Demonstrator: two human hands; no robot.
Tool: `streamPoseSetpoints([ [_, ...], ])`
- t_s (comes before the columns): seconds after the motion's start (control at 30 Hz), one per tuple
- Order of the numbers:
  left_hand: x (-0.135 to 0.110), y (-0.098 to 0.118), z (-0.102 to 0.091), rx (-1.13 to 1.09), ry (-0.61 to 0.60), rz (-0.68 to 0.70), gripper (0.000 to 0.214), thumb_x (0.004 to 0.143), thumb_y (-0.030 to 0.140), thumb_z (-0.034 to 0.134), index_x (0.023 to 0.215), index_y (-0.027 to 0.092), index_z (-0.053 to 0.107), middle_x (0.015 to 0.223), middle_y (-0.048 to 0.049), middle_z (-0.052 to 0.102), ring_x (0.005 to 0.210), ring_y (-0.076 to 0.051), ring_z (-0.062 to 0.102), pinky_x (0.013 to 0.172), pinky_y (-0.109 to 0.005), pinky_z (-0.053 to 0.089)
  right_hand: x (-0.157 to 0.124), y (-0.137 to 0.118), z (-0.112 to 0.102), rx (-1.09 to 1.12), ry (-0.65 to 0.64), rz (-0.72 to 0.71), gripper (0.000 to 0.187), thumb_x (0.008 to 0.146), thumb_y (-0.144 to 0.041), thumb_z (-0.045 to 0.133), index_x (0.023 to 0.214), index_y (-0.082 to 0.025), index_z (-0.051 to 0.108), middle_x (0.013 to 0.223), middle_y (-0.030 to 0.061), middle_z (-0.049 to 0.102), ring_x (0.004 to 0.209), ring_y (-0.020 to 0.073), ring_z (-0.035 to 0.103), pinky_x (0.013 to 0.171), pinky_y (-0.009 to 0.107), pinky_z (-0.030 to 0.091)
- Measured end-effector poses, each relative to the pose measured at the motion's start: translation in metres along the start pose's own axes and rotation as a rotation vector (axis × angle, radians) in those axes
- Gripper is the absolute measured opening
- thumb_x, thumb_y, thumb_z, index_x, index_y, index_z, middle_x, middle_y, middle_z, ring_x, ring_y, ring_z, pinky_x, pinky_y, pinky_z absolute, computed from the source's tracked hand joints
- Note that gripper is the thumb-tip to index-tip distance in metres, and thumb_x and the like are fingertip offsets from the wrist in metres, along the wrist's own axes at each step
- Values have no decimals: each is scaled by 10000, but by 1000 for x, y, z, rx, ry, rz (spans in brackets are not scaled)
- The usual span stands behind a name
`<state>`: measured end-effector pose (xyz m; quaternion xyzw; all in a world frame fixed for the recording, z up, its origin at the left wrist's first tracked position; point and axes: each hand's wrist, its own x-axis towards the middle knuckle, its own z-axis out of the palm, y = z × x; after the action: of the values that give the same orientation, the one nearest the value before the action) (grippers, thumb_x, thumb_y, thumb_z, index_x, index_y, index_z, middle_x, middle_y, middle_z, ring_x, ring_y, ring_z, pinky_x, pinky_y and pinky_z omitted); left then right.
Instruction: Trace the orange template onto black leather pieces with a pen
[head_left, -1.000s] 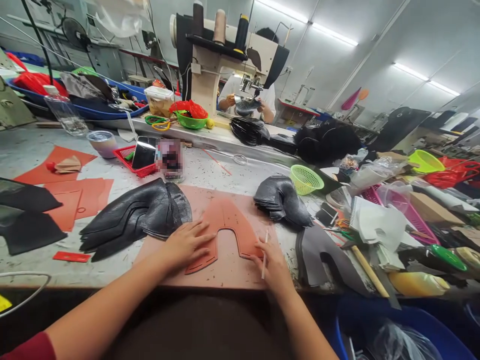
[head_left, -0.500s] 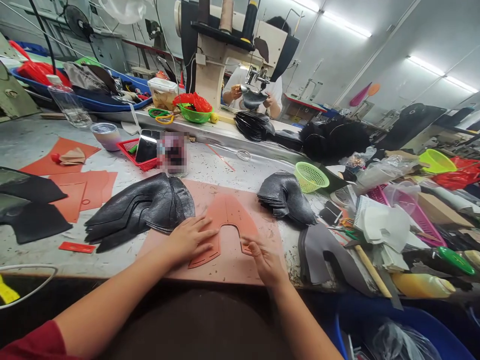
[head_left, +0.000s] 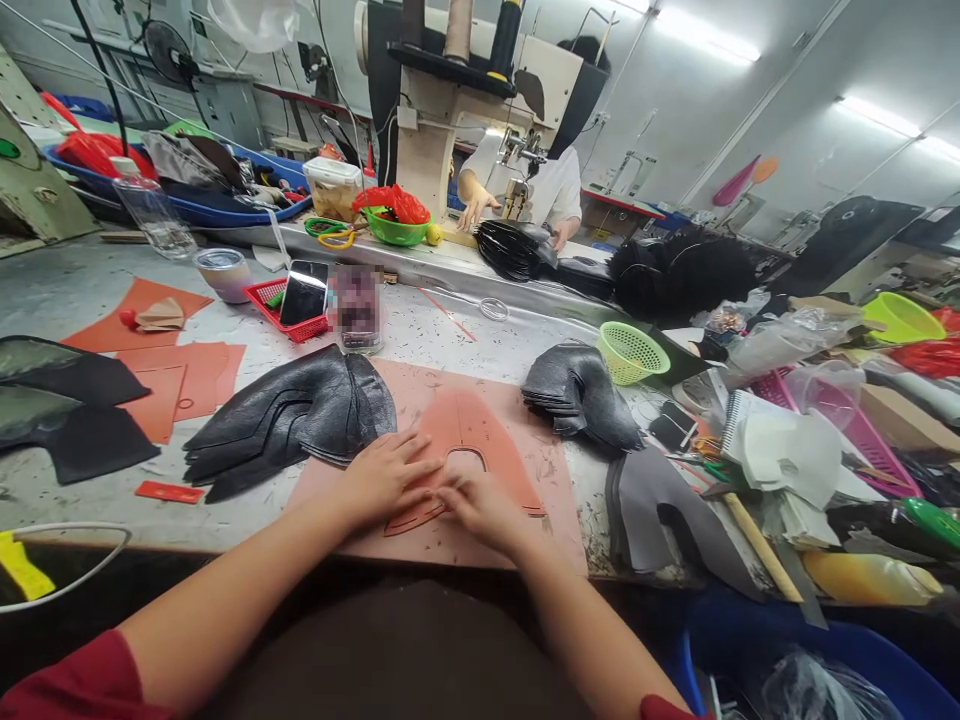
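An orange U-shaped template (head_left: 504,452) with slots and markings lies on a pinkish sheet (head_left: 564,520) at the table's front edge. My left hand (head_left: 391,478) is spread flat, its fingers pressing on the template's left leg. Close beside those fingertips, my right hand (head_left: 484,512) is closed in a pinch at the inner edge of the same leg. Whatever it may hold is hidden. A stack of curved black leather pieces (head_left: 281,420) sits to the left of my left hand. Another black leather stack (head_left: 574,385) lies to the right of the template.
Grey curved pieces (head_left: 637,510) and a wooden-handled hammer (head_left: 765,550) lie to the right. A green basket (head_left: 634,352) stands behind them. Left are orange sheets (head_left: 161,385) and a red basket (head_left: 304,330). Across the table, a person sits behind a sewing machine (head_left: 427,145).
My right hand has moved left, from the template's right leg to its left leg, and its fingers have closed. My left hand stays on the template. The co-worker's hands have lowered.
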<state>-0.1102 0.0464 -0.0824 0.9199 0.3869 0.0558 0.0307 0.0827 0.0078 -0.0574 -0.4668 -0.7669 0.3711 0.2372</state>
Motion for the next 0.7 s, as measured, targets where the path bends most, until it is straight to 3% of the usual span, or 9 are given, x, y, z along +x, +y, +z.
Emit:
streamPoseSetpoints([
  [0.1,4,0,-8,23,-40,19,382,853,443,490,1201,302,560,1304,-73,496,1188,-269,429,975,-395,329,-22,28,-32,-33,154,149,246,884,-266,401,855,-191,633,651,7,639,609,155,611,629,277,488],
  [0.2,18,0,-18,46,-77,26,332,831,433,522,1118,287,602,1163,-70,561,1098,-253,481,935,-383,349,-52,52,-46,-175,277,154,210,865,-262,450,915,-203,646,819,52,655,778,188,627,723,326,501],
  [0.33,53,14,-22,73,-94,14,262,833,387,514,977,209,641,967,-81,598,960,-238,536,892,-382,383,-75,67,-32,-391,389,74,139,787,-164,574,864,-211,679,983,94,613,950,227,580,834,375,483],
  [0.47,83,34,-10,6,-96,132,373,823,399,544,1151,223,574,1224,-113,523,1170,-293,451,952,-412,372,-74,74,-18,-417,509,6,173,830,-150,537,872,-227,686,952,83,610,939,209,575,816,356,497],
  [0.53,88,38,-2,-10,-96,193,406,815,427,556,1179,247,562,1280,-107,491,1240,-314,388,979,-425,355,-72,77,-16,-415,557,-38,168,847,-177,530,855,-225,691,927,83,611,906,202,579,787,346,505],
  [0.7,87,36,10,-3,-64,223,406,813,436,562,1177,256,573,1260,-103,516,1229,-316,408,987,-424,359,-73,79,-15,-423,579,-70,192,872,-218,505,857,-210,696,903,98,616,866,203,583,744,337,505],
])
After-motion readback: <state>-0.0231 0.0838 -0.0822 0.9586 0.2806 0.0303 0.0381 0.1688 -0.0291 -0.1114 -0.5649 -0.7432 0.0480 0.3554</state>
